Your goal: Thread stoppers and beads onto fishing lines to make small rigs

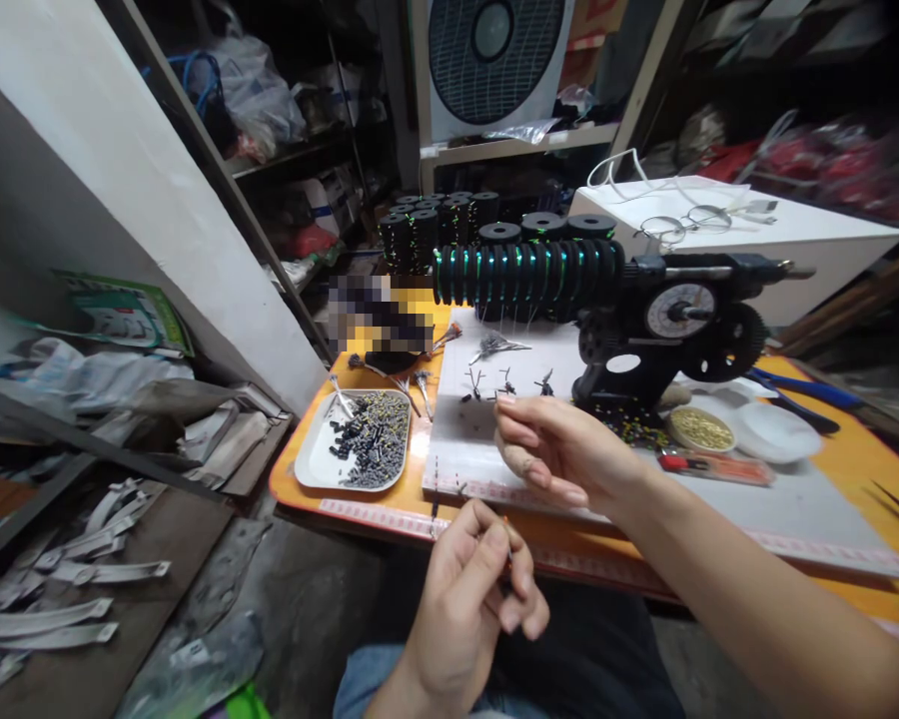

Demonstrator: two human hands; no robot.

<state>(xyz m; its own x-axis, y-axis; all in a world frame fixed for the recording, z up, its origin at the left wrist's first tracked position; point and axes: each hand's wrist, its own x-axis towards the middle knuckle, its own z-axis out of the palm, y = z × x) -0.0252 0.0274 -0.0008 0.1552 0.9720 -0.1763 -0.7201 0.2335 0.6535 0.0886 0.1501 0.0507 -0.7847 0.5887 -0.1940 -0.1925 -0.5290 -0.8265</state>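
My left hand [473, 589] is closed in a pinch near the table's front edge. Between its thumb and fingers shows a small piece with an orange tip, too small to name. My right hand [550, 454] is above and to the right, over the grey board [456, 439], its fingers curled together; whatever they hold is too fine to make out. Just beyond it, small dark pieces with thin stems [506, 385] lie on the board. To the left, a white tray [311, 469] holds many small grey, yellow and black pieces.
Behind the board stands a winding machine [636, 350] with a dial and a row of black spools [528, 275]. More spools [424, 230] stand behind. On the right are a dish of gold pieces [702, 429], a red cutter [715, 466] and blue-handled pliers [801, 389]. Glasses [685, 222] rest on a white box.
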